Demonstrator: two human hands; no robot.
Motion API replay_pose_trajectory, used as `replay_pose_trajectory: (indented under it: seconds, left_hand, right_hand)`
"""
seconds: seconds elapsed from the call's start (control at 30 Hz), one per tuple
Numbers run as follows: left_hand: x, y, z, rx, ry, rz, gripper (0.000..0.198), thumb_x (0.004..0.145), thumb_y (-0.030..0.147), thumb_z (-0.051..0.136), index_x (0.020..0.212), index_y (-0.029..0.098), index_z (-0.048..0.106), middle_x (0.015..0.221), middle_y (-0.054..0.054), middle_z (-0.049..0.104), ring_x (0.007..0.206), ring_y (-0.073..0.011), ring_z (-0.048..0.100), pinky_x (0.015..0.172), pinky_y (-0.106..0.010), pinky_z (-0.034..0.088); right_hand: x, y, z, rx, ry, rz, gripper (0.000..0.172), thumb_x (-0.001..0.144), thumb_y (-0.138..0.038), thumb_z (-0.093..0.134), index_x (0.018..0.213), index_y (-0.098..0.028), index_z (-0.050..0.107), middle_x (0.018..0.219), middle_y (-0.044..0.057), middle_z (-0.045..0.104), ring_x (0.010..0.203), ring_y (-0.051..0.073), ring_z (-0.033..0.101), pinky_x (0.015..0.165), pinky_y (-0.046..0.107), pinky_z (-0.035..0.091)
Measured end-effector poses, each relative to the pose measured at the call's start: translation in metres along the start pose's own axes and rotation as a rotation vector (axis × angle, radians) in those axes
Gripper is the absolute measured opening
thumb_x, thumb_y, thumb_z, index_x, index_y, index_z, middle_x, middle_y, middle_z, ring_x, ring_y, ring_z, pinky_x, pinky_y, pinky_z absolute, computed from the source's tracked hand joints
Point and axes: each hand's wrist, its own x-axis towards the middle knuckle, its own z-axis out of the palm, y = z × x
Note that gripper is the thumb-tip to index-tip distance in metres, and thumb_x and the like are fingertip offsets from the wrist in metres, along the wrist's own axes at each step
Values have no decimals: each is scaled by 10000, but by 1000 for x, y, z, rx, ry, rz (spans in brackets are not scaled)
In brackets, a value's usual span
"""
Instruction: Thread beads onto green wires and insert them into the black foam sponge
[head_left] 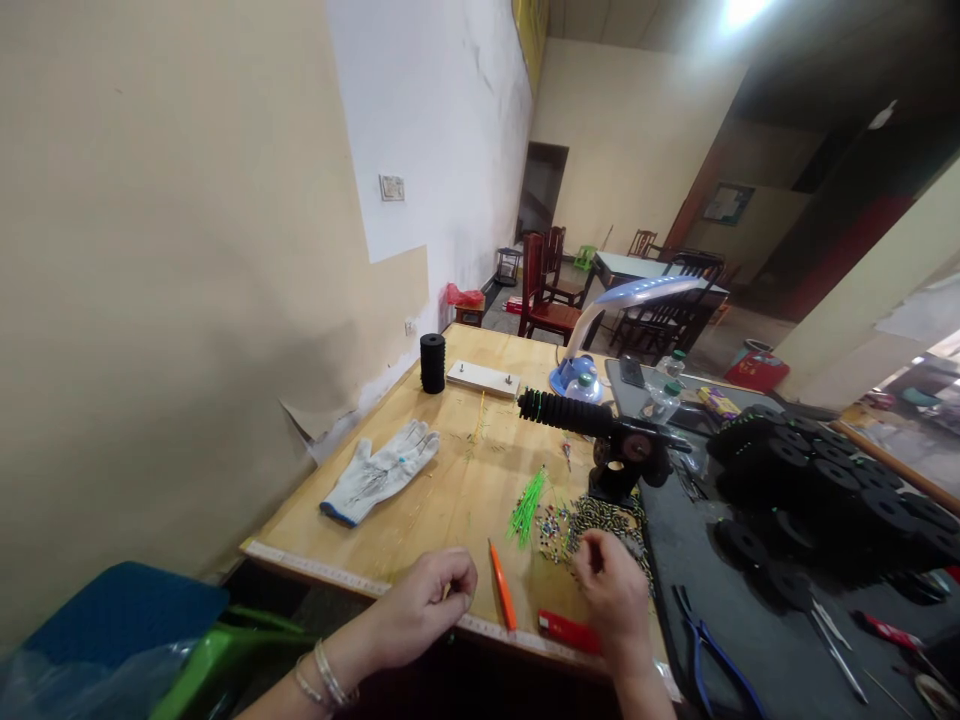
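My left hand [431, 605] is closed in a pinch just over the table's front edge. My right hand [616, 592], also closed, hovers by a heap of small dark and gold metal pieces [607, 520]. Anything between the fingers of either hand is too small to make out. Between the hands lies an orange pointed pen-like tool [504, 590], with a red flat object [566, 630] partly behind my right wrist. Bright green thin strands [527, 510] lie in a bundle beside scattered coloured beads [553, 532]. Behind them stands a black clamp-like device [626, 455] carrying a ribbed black roll [562, 411].
A white work glove [386, 470], a black spool [433, 364] and a white board with two pegs [484, 378] lie on the wooden table. A blue lamp [577, 375] stands at the back. Black foam rolls [810, 470] and blue-handled pliers [712, 650] occupy the dark mat.
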Motion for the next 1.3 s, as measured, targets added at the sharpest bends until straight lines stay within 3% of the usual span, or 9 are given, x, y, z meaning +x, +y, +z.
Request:
replay_pose_trajectory:
  seconds: [0.13, 0.37, 0.5, 0.8, 1.03, 1.3]
  left_hand:
    - [0, -4, -4, -89, 51, -41, 87, 759, 238, 491, 683, 195, 492, 683, 25, 480, 678, -145, 444, 639, -254, 356]
    - [1, -1, -3, -177, 94, -39, 155, 808, 298, 514, 702, 186, 498, 707, 17, 488, 703, -152, 455, 672, -272, 377]
    - [-1, -2, -2, -251, 115, -55, 177, 812, 326, 531, 710, 187, 492, 709, 21, 468, 701, -150, 437, 673, -274, 373]
    - [1, -1, 1, -405, 130, -82, 234, 793, 393, 566, 705, 194, 479, 716, 27, 442, 721, -155, 414, 703, -290, 351]
    - [0, -5, 2, -454, 125, -95, 246, 789, 403, 601, 720, 185, 510, 727, 26, 460, 733, -154, 417, 705, -284, 350]
    - [0, -2, 3, -442, 78, -93, 271, 803, 430, 595, 723, 187, 504, 725, 27, 451, 723, -150, 412, 689, -276, 341]
  right_hand:
    - [5, 4, -15, 124, 1, 160, 202, 887, -349, 523, 830, -199, 647, 709, 43, 672, 607, 171, 606, 609, 275, 473]
    - [-21, -43, -2, 461, -146, 393, 288, 875, -441, 562, 827, -189, 691, 696, 45, 680, 597, 173, 610, 537, 243, 464]
    - [-31, -57, 2, 633, -228, 503, 403, 882, -532, 518, 863, -177, 709, 693, 44, 665, 575, 166, 588, 509, 239, 456]
    - [-42, -66, 1, 681, -174, 635, 452, 828, -597, 555, 739, -175, 693, 567, 5, 563, 518, 149, 502, 515, 247, 443]
    - [-42, -78, 15, 1006, -231, 862, 474, 660, -630, 717, 790, -174, 701, 621, 12, 595, 539, 141, 513, 501, 245, 451]
    - [-29, -87, 19, 1005, -176, 836, 406, 695, -553, 720, 814, -169, 663, 588, -12, 560, 481, 108, 436, 435, 212, 369]
